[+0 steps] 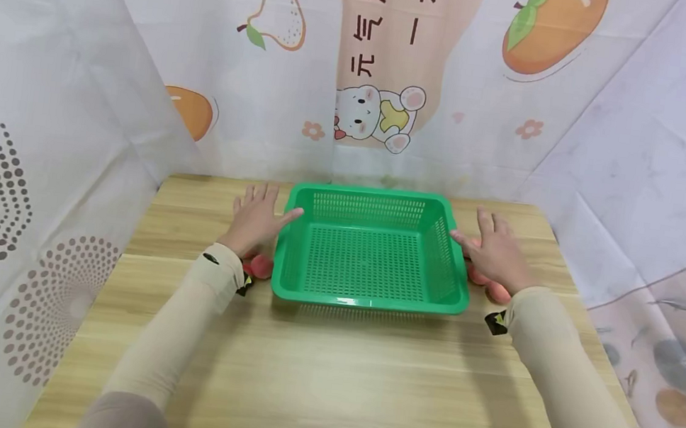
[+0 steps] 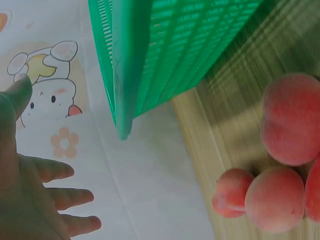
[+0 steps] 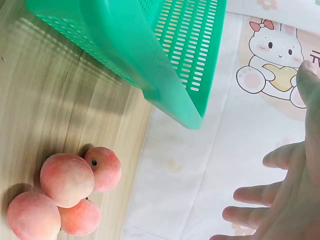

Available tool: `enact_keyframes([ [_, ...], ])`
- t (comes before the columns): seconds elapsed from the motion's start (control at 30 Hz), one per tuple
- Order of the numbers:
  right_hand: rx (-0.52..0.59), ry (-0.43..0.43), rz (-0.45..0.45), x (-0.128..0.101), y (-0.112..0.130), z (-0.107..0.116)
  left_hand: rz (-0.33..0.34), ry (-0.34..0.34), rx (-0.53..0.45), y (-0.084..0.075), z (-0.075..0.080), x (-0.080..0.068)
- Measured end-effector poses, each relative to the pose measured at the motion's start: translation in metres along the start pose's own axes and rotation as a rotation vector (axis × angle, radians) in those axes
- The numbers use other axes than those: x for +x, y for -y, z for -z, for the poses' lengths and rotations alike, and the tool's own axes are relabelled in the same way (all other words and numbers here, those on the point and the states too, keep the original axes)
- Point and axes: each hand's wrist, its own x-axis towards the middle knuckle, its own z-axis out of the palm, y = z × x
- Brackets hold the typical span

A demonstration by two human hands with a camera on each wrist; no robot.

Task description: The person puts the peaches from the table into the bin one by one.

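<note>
A green plastic basket (image 1: 365, 263) with slotted walls and a mesh floor stands upright on the table, nothing inside it. Beside its left rim is my left hand (image 1: 257, 221), fingers spread and thumb pointing toward the rim. My right hand (image 1: 495, 254) hovers at the opposite side, also with fingers spread. Neither hand holds anything. Under the left hand lie several pinkish-red peaches (image 2: 274, 200), partly hidden by it in the head view. Another group of peaches (image 3: 67, 179) sits clustered below the right hand, outside the basket.
The wood-grain table (image 1: 347, 386) extends toward me in front of the basket. Behind it hangs a white printed curtain (image 1: 212, 26) with fruit and a cartoon bear, and similar cloth (image 1: 65, 173) flanks the table on both sides.
</note>
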Motion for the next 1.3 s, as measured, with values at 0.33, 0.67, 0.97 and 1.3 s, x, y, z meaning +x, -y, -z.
enact_keyframes([
  [0.33, 0.029, 0.032, -0.013, -0.009, -0.008, -0.006, 0.058, 0.016, -0.032, 0.011, -0.008, -0.001],
  [0.67, 0.044, 0.058, -0.031, -0.011, -0.013, -0.010, 0.064, -0.054, -0.043, 0.024, -0.009, -0.005],
  [0.97, 0.053, 0.054, -0.054, -0.008, -0.011, -0.014, 0.105, -0.042, -0.030, 0.034, -0.006, -0.010],
  [1.3, 0.043, 0.046, -0.033, -0.005, -0.016, -0.023, 0.169, -0.012, 0.001, 0.047, -0.010, -0.011],
])
